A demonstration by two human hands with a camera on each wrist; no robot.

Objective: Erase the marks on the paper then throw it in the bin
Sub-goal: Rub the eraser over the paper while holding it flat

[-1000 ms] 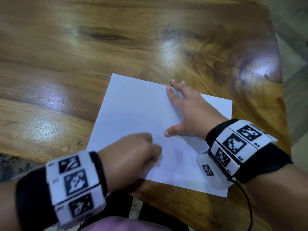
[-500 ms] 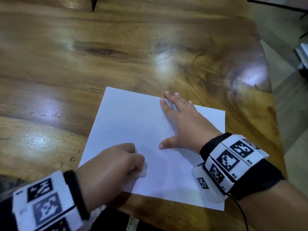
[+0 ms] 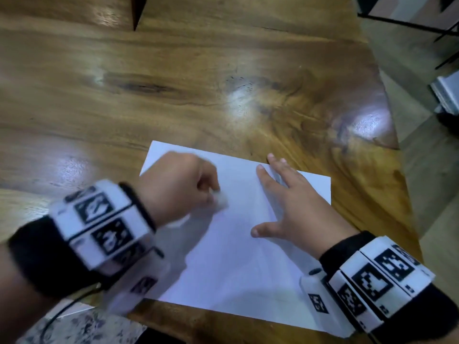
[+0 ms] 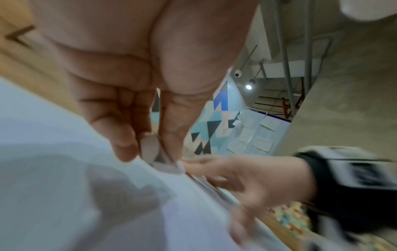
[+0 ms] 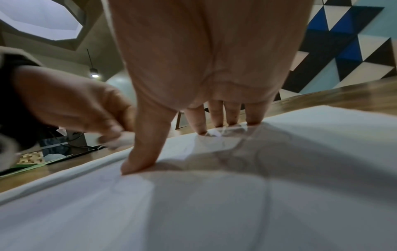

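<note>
A white sheet of paper (image 3: 236, 256) lies flat on the wooden table (image 3: 198, 95), near its front edge. My left hand (image 3: 183, 187) pinches a small white eraser (image 3: 221, 198) and presses it on the upper left part of the sheet; the eraser (image 4: 150, 149) shows between thumb and fingers in the left wrist view. My right hand (image 3: 285, 209) lies flat on the paper's right half with fingers spread, holding it down. Faint pencil marks (image 5: 227, 152) show on the paper (image 5: 193, 212) under the right hand (image 5: 204, 84).
The table's right edge (image 3: 387, 120) runs close to the paper, with floor and dark furniture legs (image 3: 422, 28) beyond. A pale box-like object (image 3: 447, 93) stands on the floor at far right. No bin is in view.
My left hand with the eraser has moved from the paper's lower left up toward its upper left part. The right hand stays flat on the sheet. The head view has tilted up.
</note>
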